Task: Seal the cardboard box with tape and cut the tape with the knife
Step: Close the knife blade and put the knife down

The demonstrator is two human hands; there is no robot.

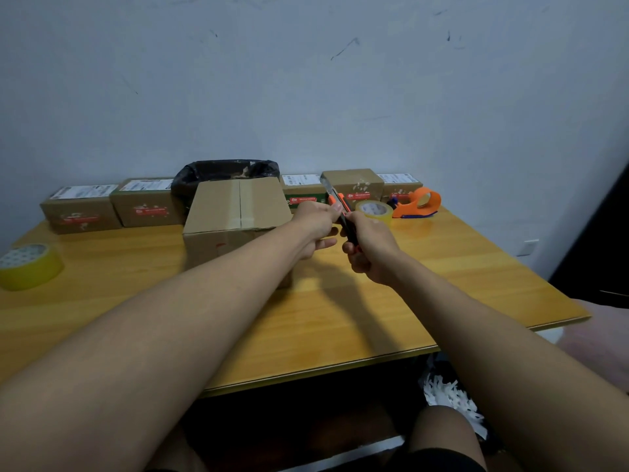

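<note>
Bare worktop [340, 318] is lying open at six o'clock from the cardboard box [235, 219], and again at three o'clock beyond both hands. Small parcels [81, 209] and a black-lined bin [224, 173] are walling off twelve o'clock. A yellow tape roll [29, 265] is sitting at nine o'clock, well apart.
</note>
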